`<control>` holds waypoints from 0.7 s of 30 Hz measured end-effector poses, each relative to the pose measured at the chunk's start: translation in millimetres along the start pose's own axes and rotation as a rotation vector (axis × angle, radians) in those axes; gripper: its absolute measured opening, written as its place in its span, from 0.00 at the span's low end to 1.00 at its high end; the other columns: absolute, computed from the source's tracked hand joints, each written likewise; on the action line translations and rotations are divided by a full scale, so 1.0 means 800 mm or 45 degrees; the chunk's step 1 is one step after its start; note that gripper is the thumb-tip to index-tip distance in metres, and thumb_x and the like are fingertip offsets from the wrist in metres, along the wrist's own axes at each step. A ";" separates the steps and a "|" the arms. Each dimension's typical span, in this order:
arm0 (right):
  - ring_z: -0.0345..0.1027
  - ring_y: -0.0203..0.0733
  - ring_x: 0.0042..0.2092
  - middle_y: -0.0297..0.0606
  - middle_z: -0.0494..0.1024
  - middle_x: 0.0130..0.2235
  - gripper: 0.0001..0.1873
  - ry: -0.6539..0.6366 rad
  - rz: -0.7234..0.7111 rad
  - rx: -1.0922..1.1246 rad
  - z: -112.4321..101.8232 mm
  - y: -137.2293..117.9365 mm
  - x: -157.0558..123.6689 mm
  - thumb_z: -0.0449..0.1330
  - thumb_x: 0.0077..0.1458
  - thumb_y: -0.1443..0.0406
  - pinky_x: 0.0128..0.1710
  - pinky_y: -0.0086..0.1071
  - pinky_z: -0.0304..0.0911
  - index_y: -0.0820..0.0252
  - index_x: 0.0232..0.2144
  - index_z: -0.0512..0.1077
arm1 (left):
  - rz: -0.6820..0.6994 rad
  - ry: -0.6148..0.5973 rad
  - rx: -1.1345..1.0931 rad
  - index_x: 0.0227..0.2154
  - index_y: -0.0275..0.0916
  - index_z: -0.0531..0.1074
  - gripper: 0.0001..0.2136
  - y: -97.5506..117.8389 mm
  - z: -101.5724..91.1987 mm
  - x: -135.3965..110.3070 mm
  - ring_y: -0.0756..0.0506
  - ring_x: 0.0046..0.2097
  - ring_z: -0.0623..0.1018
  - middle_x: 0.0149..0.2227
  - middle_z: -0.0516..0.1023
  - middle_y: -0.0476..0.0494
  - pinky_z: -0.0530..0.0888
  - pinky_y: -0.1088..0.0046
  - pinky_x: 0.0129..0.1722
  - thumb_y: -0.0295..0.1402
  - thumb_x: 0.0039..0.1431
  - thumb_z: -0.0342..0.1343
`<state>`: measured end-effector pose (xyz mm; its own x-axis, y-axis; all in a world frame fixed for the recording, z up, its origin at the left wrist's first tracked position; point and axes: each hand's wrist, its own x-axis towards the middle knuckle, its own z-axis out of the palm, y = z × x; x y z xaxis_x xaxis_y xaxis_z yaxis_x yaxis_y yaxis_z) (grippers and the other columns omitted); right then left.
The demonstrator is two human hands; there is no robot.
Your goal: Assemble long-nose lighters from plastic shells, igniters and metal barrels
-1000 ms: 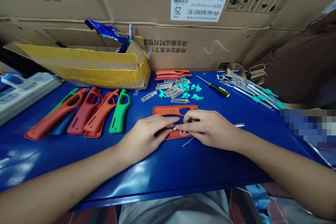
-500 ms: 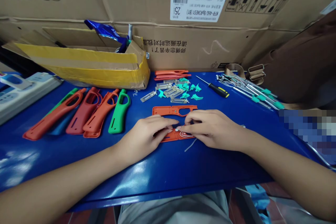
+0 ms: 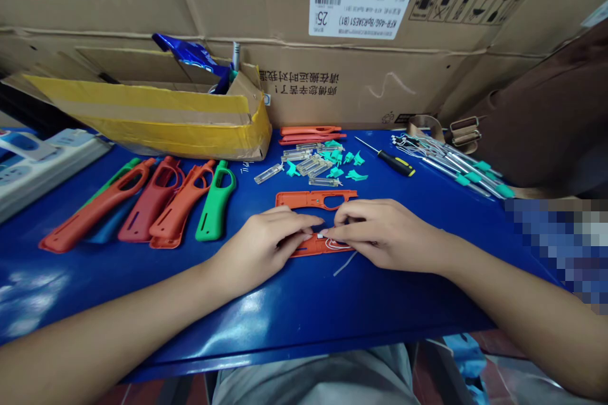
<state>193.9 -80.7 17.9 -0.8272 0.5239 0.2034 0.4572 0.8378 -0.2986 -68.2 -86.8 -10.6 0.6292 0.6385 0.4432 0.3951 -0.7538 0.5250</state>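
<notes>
My left hand [image 3: 263, 247] and my right hand [image 3: 384, 231] meet fingertip to fingertip over an orange lighter shell half [image 3: 316, 245] lying on the blue table [image 3: 285, 310]. Both hands have fingers curled and pressed down on the shell and on thin white wires [image 3: 335, 243] inside it. A loose wire end [image 3: 345, 262] sticks out toward me. A second orange shell half [image 3: 313, 199] lies just beyond my fingers.
Orange, red and green lighter bodies [image 3: 156, 202] lie in a row at left. Clear and teal small parts [image 3: 323, 163], a screwdriver [image 3: 392, 161] and metal tubes [image 3: 456, 168] sit further back. A taped cardboard box [image 3: 156, 117] and large cartons stand behind. A power strip [image 3: 33, 161] is far left.
My right hand slid slightly left and down over the shell, covering the metal tube tip that showed to its right. The loose wire end shifted a little.
</notes>
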 end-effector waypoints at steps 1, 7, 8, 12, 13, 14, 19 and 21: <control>0.70 0.38 0.39 0.40 0.79 0.42 0.16 -0.008 0.008 0.010 -0.001 -0.001 0.001 0.54 0.68 0.70 0.37 0.31 0.62 0.55 0.50 0.79 | 0.006 0.004 -0.004 0.51 0.41 0.76 0.12 0.000 0.000 0.000 0.47 0.40 0.81 0.42 0.85 0.46 0.78 0.72 0.42 0.24 0.68 0.57; 0.69 0.37 0.38 0.40 0.77 0.42 0.16 -0.052 0.049 0.104 0.002 -0.001 0.005 0.53 0.68 0.70 0.37 0.30 0.62 0.55 0.48 0.80 | -0.035 0.022 -0.009 0.49 0.41 0.78 0.12 0.000 0.001 0.000 0.47 0.39 0.81 0.40 0.85 0.46 0.78 0.71 0.42 0.24 0.67 0.57; 0.69 0.37 0.38 0.40 0.77 0.42 0.16 -0.049 0.044 0.116 0.003 -0.001 0.005 0.53 0.68 0.70 0.37 0.30 0.62 0.55 0.48 0.80 | -0.043 0.027 -0.015 0.49 0.40 0.78 0.11 0.000 0.002 0.000 0.47 0.39 0.81 0.40 0.85 0.45 0.78 0.71 0.42 0.24 0.67 0.57; 0.69 0.37 0.38 0.40 0.77 0.41 0.17 -0.032 0.045 0.126 0.008 -0.001 0.005 0.52 0.69 0.69 0.37 0.30 0.62 0.56 0.51 0.79 | -0.063 0.041 -0.043 0.47 0.40 0.78 0.10 -0.002 0.003 0.000 0.47 0.40 0.82 0.40 0.85 0.46 0.78 0.73 0.42 0.24 0.66 0.58; 0.69 0.37 0.38 0.40 0.77 0.40 0.17 -0.033 0.047 0.120 0.008 0.000 0.005 0.52 0.69 0.68 0.37 0.30 0.62 0.56 0.51 0.79 | -0.067 0.042 -0.049 0.47 0.40 0.78 0.10 -0.001 0.003 0.000 0.48 0.40 0.82 0.40 0.85 0.46 0.78 0.73 0.42 0.24 0.66 0.58; 0.69 0.37 0.38 0.40 0.76 0.40 0.18 -0.038 0.044 0.111 0.008 0.000 0.004 0.52 0.70 0.68 0.36 0.30 0.62 0.56 0.51 0.79 | -0.069 0.041 -0.052 0.47 0.39 0.78 0.10 -0.001 0.003 0.001 0.48 0.40 0.82 0.40 0.85 0.46 0.78 0.73 0.43 0.24 0.66 0.58; 0.70 0.38 0.38 0.40 0.77 0.41 0.18 -0.044 0.007 0.050 0.006 0.002 0.002 0.52 0.68 0.70 0.36 0.31 0.62 0.55 0.52 0.79 | -0.081 0.038 -0.055 0.48 0.39 0.78 0.11 0.001 0.001 0.002 0.48 0.39 0.82 0.38 0.84 0.46 0.79 0.73 0.42 0.24 0.65 0.58; 0.71 0.37 0.38 0.40 0.79 0.43 0.18 -0.010 0.030 0.094 0.007 0.003 0.002 0.53 0.67 0.70 0.37 0.30 0.62 0.55 0.51 0.79 | -0.093 0.035 -0.061 0.47 0.40 0.79 0.10 0.001 0.000 0.002 0.47 0.39 0.82 0.38 0.84 0.46 0.79 0.73 0.42 0.24 0.66 0.58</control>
<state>191.8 -78.4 12.2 -0.8192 0.5417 0.1882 0.4512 0.8115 -0.3714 -66.7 -86.0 -9.5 0.5812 0.6958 0.4221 0.4062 -0.6975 0.5904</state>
